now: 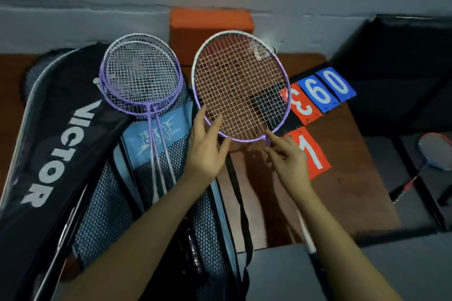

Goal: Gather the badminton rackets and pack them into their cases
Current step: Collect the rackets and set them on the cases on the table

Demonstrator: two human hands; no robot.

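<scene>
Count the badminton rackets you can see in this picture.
4. Two purple rackets lie stacked on the blue case; a third racket is at the left hand and right hand; a fourth racket lies far right. Cases may hide more.

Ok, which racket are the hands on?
The purple-and-white racket, centre: left hand and right hand touch its lower rim. The purple pair lies on the blue case; the red-shafted racket lies far right.

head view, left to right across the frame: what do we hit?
black VICTOR case → pair of purple rackets → larger purple-and-white racket → numbered score cards → red-shafted racket at far right
</scene>
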